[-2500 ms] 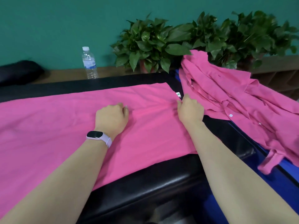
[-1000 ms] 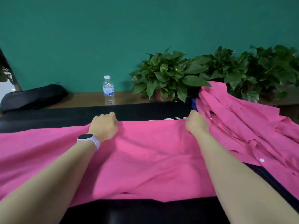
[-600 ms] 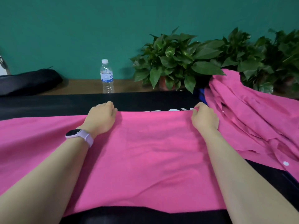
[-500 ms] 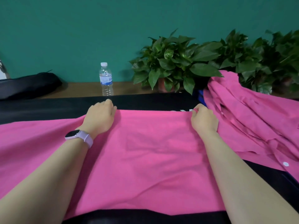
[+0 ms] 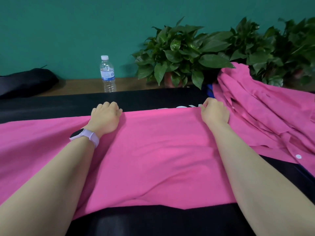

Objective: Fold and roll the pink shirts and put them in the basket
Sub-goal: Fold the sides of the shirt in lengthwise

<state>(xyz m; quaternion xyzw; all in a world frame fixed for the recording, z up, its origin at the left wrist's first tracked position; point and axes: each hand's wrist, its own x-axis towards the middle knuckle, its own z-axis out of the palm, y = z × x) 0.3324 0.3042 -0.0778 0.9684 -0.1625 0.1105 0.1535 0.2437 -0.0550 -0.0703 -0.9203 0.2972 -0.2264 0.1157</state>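
Flat pink cotton shirt [image 5: 153, 150]: spread on black padded surface [image 5: 144, 99]. Left hand [image 5: 105, 116] and right hand [image 5: 215, 111]: still gripping its far edge, barely shifted since half a second ago.

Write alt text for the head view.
Both hands, left hand and right hand, grip the far edge of a pink shirt spread on a black table. A pile of pink shirts lies right; a water bottle and plants stand behind.
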